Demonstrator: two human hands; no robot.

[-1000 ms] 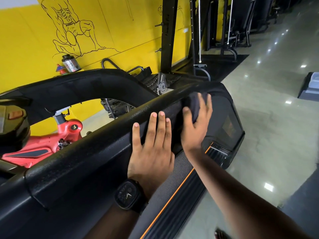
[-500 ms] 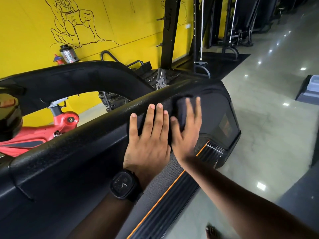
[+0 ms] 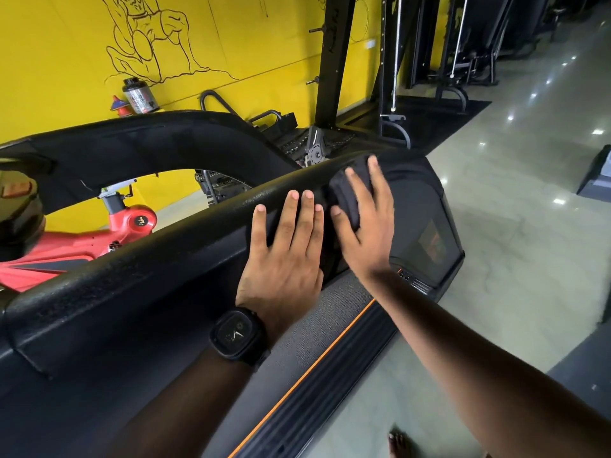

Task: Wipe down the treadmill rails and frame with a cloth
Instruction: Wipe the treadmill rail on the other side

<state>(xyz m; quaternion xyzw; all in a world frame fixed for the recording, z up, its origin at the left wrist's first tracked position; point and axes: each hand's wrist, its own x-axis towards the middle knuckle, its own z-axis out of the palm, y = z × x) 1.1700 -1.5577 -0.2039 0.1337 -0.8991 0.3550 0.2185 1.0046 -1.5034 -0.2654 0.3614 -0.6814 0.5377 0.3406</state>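
Note:
The treadmill's near black rail (image 3: pixel 165 259) runs diagonally from lower left to the motor hood (image 3: pixel 426 219). A dark cloth (image 3: pixel 347 200) is bunched on the rail's upper end. My right hand (image 3: pixel 370 233) holds it there, thumb beneath and fingers spread over it, pressing it on the rail. Just to its left, my left hand (image 3: pixel 284 259), with a black watch on the wrist, lies flat with straight fingers against the rail's inner side. The second rail (image 3: pixel 148 143) arches behind.
The grey belt (image 3: pixel 297 342) and an orange-edged side strip (image 3: pixel 330 375) lie below my arms. A red exercise bike (image 3: pixel 99 239) stands beyond the rails by the yellow wall. A black rack (image 3: pixel 330 61) rises behind. Polished floor lies to the right; a bare foot (image 3: pixel 400 444) shows below.
My right hand slid the cloth back down the rail toward my left hand and now sits right beside it. My left hand stayed flat in place.

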